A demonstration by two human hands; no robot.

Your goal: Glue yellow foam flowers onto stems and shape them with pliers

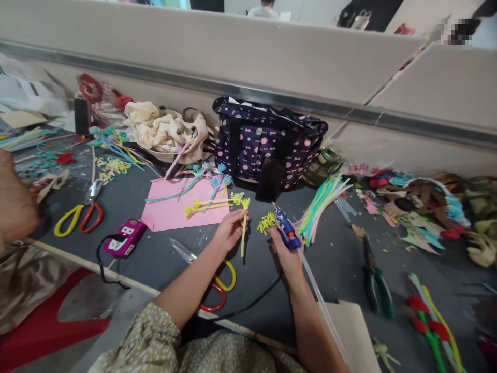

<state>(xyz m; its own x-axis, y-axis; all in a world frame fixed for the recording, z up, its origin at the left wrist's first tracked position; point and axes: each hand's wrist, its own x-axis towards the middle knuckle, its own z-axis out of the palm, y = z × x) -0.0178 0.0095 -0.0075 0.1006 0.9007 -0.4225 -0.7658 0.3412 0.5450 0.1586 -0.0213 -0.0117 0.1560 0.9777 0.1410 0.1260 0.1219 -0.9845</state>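
Between the fingers of my left hand (230, 231) is a yellow pipe-cleaner flower (244, 235), its stem hanging down and its tufted head on top. My right hand (286, 254) is wrapped round a blue glue gun (286, 228), its nozzle tilted up and a long clear glue stick (320, 295) trailing from the back. Next to the nozzle lies a pile of short yellow pipe-cleaner pieces (266, 223). Finished-looking yellow flowers (205, 205) rest on a pink sheet (166, 210) together with blue and purple ones. Scissors (217, 280) with red and yellow handles lie partly under my left forearm.
A dark patterned bag (248, 140) stands at the back with a black phone (271, 178) leaning on it. Pipe cleaners (322, 207) are bundled right of the glue gun, near green-handled pliers (375, 282). Left are a purple device (125, 238), more scissors (91, 204) and another person's arm (15, 199).
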